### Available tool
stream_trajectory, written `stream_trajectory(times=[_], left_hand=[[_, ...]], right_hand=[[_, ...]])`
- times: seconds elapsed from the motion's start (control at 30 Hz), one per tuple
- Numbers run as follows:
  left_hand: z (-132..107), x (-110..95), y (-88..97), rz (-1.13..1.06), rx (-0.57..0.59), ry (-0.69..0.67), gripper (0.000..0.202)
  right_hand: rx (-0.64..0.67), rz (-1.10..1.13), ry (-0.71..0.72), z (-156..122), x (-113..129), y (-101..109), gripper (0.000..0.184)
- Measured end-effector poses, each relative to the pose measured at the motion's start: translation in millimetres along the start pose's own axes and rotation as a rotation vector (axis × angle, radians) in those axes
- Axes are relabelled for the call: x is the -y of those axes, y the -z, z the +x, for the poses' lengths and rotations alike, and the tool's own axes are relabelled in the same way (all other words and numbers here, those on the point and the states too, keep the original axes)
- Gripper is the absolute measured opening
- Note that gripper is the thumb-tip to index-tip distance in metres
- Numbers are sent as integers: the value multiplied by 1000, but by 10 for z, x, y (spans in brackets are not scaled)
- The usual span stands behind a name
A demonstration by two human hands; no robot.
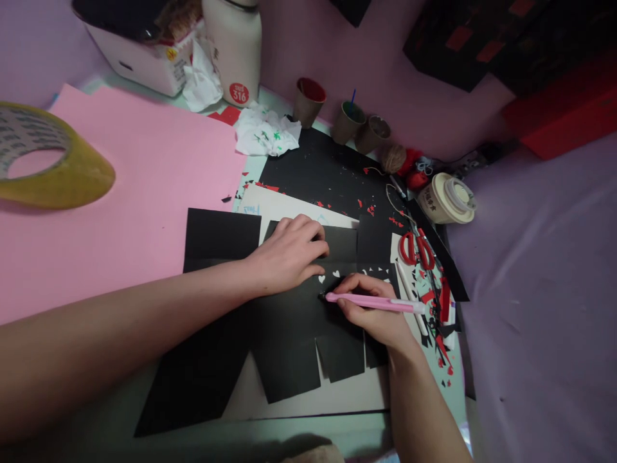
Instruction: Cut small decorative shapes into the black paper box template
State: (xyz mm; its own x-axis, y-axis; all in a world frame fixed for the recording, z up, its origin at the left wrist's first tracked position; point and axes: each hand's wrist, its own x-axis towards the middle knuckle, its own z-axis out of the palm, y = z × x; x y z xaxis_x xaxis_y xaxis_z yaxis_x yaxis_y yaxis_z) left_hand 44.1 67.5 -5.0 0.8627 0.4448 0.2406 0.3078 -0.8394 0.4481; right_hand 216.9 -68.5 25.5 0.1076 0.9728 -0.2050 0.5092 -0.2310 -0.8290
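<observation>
Black card (pixel 284 321) lies at centre frame, the left hand (pixel 292 254) resting loosely curled on it, the right hand (pixel 371 308) clamped around a pink pen-shaped tool (pixel 366 301); shifting card could make its tip skid into the white hearts (pixel 321 279).

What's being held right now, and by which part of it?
The right grip holds a pink pen-shaped tool near its tip; the left grip rests on black paper, grasping nothing visible.

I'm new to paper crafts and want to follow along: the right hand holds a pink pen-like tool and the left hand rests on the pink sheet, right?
Not quite: the head view shows the left hand resting on the black paper. The right hand does hold a pink pen-like tool.
</observation>
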Motion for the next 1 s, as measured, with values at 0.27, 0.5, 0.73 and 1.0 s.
stream_trajectory(times=[0.27,0.5,0.73,1.0], left_hand=[[-7,0,7,1,5,7,23],[-6,3,13,-2,9,10,23],[-10,-20,16,-2,-37,36,42],[3,-38,20,-35,-110,141,64]], right_hand=[[2,-26,5,8,12,-2,9],[-5,-37,6,5,-2,-9,8],[-22,7,-1,1,-15,-9,6],[-34,51,46,-30,-27,8,5]])
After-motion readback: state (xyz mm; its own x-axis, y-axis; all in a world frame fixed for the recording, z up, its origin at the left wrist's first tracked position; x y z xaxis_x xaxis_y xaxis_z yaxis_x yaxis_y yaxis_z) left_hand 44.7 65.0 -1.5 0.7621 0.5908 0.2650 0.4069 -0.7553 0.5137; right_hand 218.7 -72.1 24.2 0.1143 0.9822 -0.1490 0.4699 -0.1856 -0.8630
